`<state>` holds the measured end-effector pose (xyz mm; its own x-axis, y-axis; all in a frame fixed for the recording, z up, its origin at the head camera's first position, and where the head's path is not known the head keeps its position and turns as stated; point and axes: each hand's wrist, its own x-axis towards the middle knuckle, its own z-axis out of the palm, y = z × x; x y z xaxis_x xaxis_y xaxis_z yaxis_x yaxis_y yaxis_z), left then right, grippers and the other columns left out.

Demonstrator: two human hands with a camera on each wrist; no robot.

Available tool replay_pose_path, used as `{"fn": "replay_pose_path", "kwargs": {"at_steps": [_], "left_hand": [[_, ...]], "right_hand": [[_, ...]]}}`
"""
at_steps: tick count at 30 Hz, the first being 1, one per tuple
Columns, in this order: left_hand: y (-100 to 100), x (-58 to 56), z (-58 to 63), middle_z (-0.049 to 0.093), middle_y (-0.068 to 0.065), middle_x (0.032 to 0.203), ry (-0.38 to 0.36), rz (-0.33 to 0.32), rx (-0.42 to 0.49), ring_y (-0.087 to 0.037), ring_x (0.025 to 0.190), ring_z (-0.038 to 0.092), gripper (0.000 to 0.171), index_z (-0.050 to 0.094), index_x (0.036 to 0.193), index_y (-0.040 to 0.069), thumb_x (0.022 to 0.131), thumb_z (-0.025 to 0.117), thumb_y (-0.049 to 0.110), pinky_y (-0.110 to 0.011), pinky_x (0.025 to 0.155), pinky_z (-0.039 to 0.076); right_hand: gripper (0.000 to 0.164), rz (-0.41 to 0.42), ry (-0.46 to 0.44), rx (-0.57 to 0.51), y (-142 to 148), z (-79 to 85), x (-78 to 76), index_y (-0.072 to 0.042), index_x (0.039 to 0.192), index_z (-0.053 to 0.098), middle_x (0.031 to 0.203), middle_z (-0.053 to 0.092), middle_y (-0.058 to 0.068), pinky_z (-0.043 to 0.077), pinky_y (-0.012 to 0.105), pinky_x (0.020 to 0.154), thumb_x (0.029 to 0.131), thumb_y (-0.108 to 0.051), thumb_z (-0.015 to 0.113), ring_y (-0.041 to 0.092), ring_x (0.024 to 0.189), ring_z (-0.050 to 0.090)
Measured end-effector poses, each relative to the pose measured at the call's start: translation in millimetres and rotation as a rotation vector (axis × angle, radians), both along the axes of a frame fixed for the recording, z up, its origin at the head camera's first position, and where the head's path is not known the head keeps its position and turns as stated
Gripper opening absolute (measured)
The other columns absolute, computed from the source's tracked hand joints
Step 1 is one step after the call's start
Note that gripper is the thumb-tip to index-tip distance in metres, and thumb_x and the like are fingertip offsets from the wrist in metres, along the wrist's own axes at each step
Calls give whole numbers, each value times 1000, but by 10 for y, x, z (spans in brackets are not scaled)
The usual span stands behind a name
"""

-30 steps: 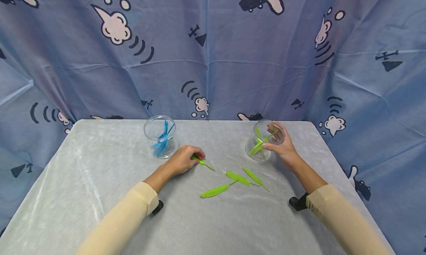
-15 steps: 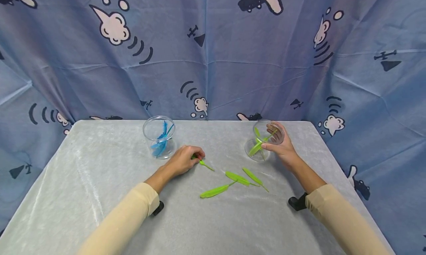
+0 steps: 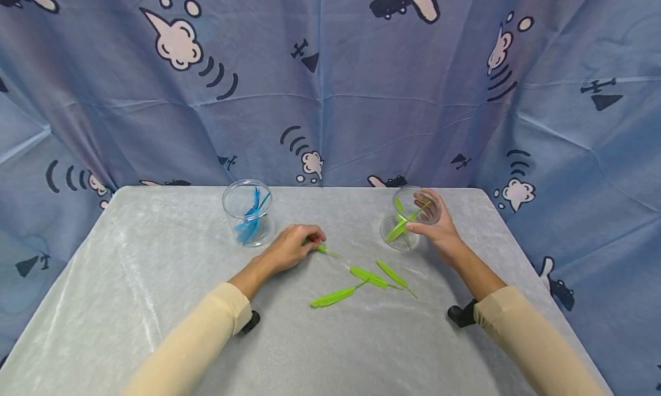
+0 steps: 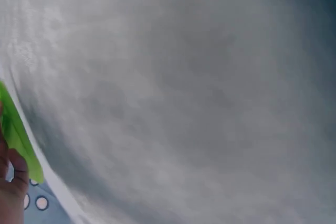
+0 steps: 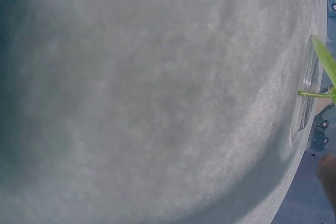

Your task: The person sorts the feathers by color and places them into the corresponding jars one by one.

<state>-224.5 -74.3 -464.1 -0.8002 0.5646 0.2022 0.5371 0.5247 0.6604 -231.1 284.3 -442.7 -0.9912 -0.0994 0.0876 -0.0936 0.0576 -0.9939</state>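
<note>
My left hand (image 3: 294, 247) pinches a green feather (image 3: 328, 251) between thumb and fingers, its thin quill pointing right; the vane is mostly hidden by the hand in the head view. In the left wrist view the same green feather (image 4: 18, 135) shows broad side on at the left edge, with the thumb against it. My right hand (image 3: 439, 226) grips a clear plastic jar (image 3: 388, 229) around its right side, thumb in front. Inside that jar lie several green feathers (image 3: 397, 231). Between the hands, a few green feathers (image 3: 333, 297) lie loose on the table.
A second clear jar (image 3: 232, 209) stands upright at the back left, holding blue feathers (image 3: 250, 224). A pale grey cloth covers the table (image 3: 155, 258). Behind its far edge hangs a blue patterned curtain (image 3: 361, 126).
My left hand has shifted slightly to the right and lifted with the green feather pinched in it, the quill turning flatter. The right hand and its jar stay in place.
</note>
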Motion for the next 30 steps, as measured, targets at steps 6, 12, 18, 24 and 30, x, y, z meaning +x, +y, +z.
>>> {"fn": "replay_pose_path", "kwargs": {"at_steps": [6,12,18,24,30], "left_hand": [[108,-20,81,71,-2,93,-21,1,50,-13,89,64,12,72,101,5,92,68,-1,-34,85,52],[243,-33,199,70,-1,95,-82,9,138,-12,90,63,14,72,104,3,93,65,-2,-31,85,52],[403,-62,354,70,0,96,-134,30,247,-12,91,64,16,71,104,7,93,65,-3,-27,83,53],[563,-96,521,71,-5,98,-123,10,324,-15,91,66,15,71,104,5,93,66,-3,-27,81,54],[731,-94,701,71,-7,101,-137,-14,362,-17,90,65,15,71,107,1,94,65,-3,-25,79,54]], "right_hand": [[91,-3,2,6,7,-12,-1,-16,155,20,158,24,18,8,51,121,84,14,68,32,146,21],[93,-7,3,23,6,-17,-2,-15,156,18,158,23,19,8,51,121,84,13,69,32,146,21],[92,-4,4,14,8,-16,1,-14,156,18,158,24,19,8,50,121,84,13,69,31,146,21],[92,5,2,0,14,-17,-2,-14,155,18,158,24,19,7,51,121,84,14,68,31,146,21],[92,6,0,-3,13,-19,-7,-13,156,17,158,22,20,7,51,121,84,14,68,31,146,21]]}}
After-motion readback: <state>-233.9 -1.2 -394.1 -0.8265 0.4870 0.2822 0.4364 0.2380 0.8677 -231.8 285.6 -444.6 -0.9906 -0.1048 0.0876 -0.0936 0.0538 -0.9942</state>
